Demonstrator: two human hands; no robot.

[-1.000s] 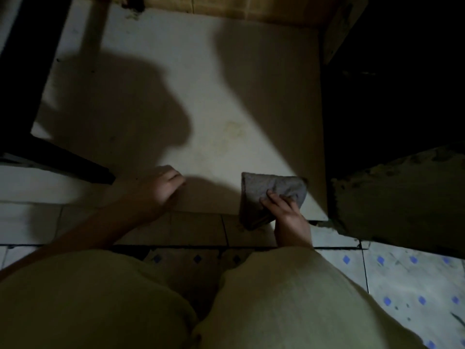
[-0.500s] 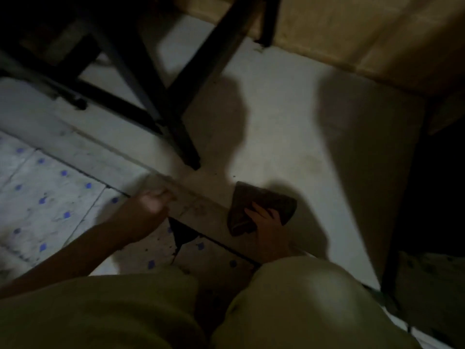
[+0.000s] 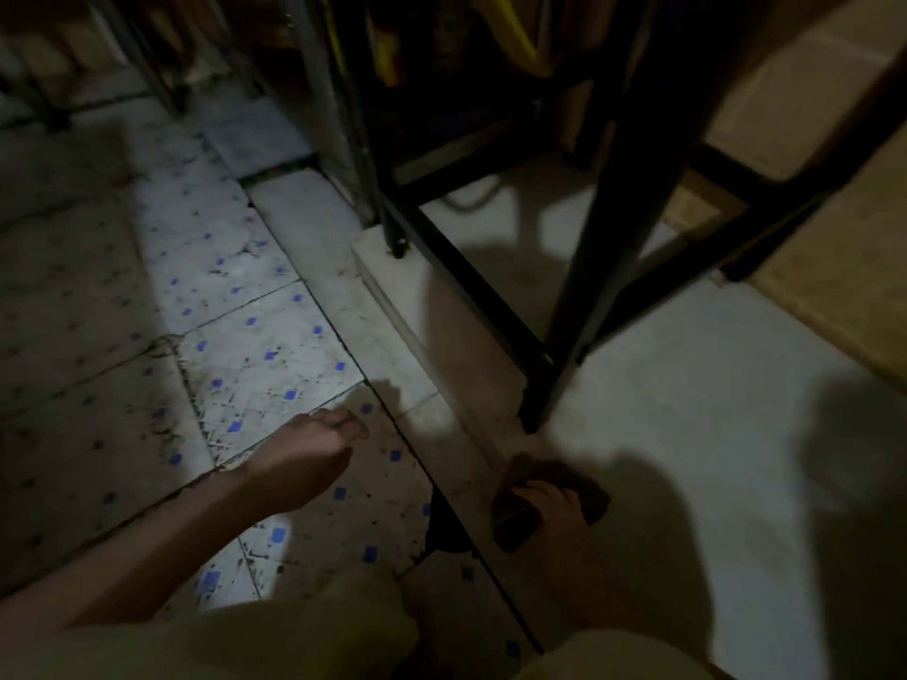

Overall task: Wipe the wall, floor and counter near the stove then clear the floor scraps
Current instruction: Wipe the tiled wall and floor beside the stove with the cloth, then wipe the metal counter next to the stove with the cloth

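The person is crouching low, and both knees in pale trousers (image 3: 304, 635) fill the bottom of the view. The right hand (image 3: 552, 505) is pressed down on a dark cloth (image 3: 586, 485), with the fingers spread flat over it. The cloth lies at the near edge of a plain white raised floor slab (image 3: 687, 434), just beside the low step (image 3: 441, 385) which separates this slab from the tiled floor (image 3: 255, 346). The left hand (image 3: 306, 451) hangs over the tiles with blue dots, well apart from the cloth. Its fingers are curled inward, loosely closed; the light is weak, so I cannot tell if it pinches something small. The tiles here are dirty, with dark specks and cracks, and one broken dark hole (image 3: 444, 532) shows at the tile edge next to the step. A black metal frame (image 3: 603, 228) stands on the white slab, and one of its legs comes down close to the cloth. Behind the frame something yellow (image 3: 520, 36), perhaps a hose, is seen in the dark. On the right a beige wall (image 3: 810, 139) meets the slab.
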